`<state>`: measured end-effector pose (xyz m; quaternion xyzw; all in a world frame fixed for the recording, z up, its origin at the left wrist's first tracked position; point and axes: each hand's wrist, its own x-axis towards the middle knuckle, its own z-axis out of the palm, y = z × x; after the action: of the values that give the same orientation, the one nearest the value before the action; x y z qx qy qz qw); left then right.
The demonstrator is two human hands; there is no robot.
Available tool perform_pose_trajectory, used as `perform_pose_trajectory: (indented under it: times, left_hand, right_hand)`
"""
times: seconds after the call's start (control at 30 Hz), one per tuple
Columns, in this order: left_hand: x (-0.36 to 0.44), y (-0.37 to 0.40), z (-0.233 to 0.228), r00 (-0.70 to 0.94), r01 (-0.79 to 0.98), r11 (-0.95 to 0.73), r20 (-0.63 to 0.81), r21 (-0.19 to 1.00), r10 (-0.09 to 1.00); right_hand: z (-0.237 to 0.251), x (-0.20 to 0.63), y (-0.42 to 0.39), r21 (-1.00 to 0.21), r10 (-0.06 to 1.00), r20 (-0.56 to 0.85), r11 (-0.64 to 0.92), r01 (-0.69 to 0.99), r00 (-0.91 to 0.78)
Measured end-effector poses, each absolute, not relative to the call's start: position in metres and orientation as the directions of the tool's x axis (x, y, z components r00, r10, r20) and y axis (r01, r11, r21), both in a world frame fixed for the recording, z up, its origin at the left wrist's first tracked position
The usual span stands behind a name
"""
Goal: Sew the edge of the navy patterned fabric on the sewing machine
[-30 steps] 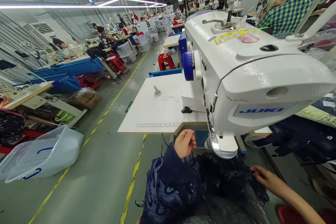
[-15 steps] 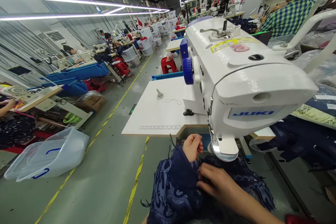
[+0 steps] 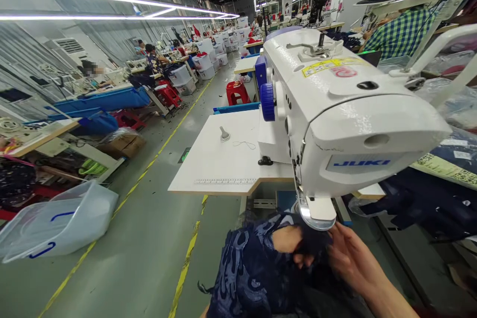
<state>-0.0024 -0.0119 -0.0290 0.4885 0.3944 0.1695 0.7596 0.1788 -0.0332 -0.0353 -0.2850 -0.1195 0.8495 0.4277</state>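
A navy garment point(image 3: 242, 273) with raised, lighter blue patterning and frayed edges is bunched below the sewing machine's needle end. My left hand point(image 3: 288, 241), blurred by motion, is closed on a dark part of the garment; some of its fingers are covered by cloth. My right hand point(image 3: 350, 258) is at the garment's right side, its fingers gripping the dark cloth close to the metal guard under the machine head. The white JUKI sewing machine point(image 3: 357, 129) looms over both hands. Its needle is hidden from view.
Left of the machine, its white tabletop point(image 3: 212, 159) carries a printed ruler, a small grey tool point(image 3: 224, 134) and a loop of thread. Dark cloth pieces point(image 3: 428, 203) are piled at the right. A clear plastic bin point(image 3: 74, 218) stands on the floor; people work at machines beyond.
My left hand has moved right and down, into the cloth. My right hand has shifted right and up to beside the machine's guard. The garment's upper part has moved toward the machine.
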Motion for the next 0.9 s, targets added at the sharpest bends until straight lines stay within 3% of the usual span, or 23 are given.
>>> perform_pose_trajectory:
  times: [0.07,0.13,0.2,0.27,0.3,0.37,0.43,0.5,0.57,0.7,0.9]
  left_hand:
    - [-0.008,-0.010,-0.023,0.707,0.179,0.411,-0.407,0.894,0.578]
    - [-0.014,-0.010,-0.016,0.706,0.226,0.339,-0.393,0.913,0.589]
    - [-0.018,-0.010,-0.009,0.647,0.269,0.267,-0.379,0.925,0.662]
    - [-0.020,-0.011,-0.001,0.555,0.297,0.143,-0.293,0.944,0.778]
    - [-0.020,-0.011,0.003,0.504,0.306,0.044,-0.201,0.951,0.840]
    - [-0.020,-0.012,0.012,0.421,0.338,-0.145,-0.012,0.930,0.907]
    - [-0.020,-0.014,0.020,0.399,0.362,-0.217,0.059,0.907,0.915]
    - [-0.019,-0.017,0.026,0.413,0.362,-0.187,0.022,0.913,0.910]
    - [-0.016,-0.021,0.030,0.419,0.358,-0.139,-0.026,0.923,0.907]
    - [-0.011,-0.027,0.034,0.397,0.405,-0.100,-0.076,0.909,0.915]
    - [-0.016,-0.031,0.033,0.413,0.418,-0.059,-0.132,0.906,0.901]
  right_hand:
    - [-0.041,0.191,-0.027,-0.374,0.812,-0.418,-0.562,-0.738,-0.407]
    - [-0.045,0.205,-0.023,-0.353,0.843,-0.440,-0.478,-0.804,-0.308]
    - [-0.047,0.222,-0.022,-0.421,0.895,-0.412,-0.352,-0.836,-0.170]
    - [-0.048,0.240,-0.025,-0.574,0.947,-0.314,-0.251,-0.779,-0.074]
    - [-0.048,0.250,-0.027,-0.667,0.969,-0.232,-0.221,-0.712,-0.084]
    - [-0.047,0.267,-0.029,-0.846,0.957,-0.126,-0.241,-0.476,-0.262]
    - [-0.041,0.279,-0.027,-0.959,0.863,-0.189,-0.265,-0.101,-0.468]
    - [-0.029,0.279,-0.022,-0.946,0.822,-0.299,-0.188,0.264,-0.485]
    - [-0.016,0.267,-0.018,-0.909,0.848,-0.254,-0.044,0.415,-0.466]
    - [0.000,0.216,-0.026,-0.962,0.807,-0.017,0.148,0.230,-0.591]
    - [0.008,0.179,-0.037,-0.962,0.829,-0.105,0.056,0.268,-0.549]
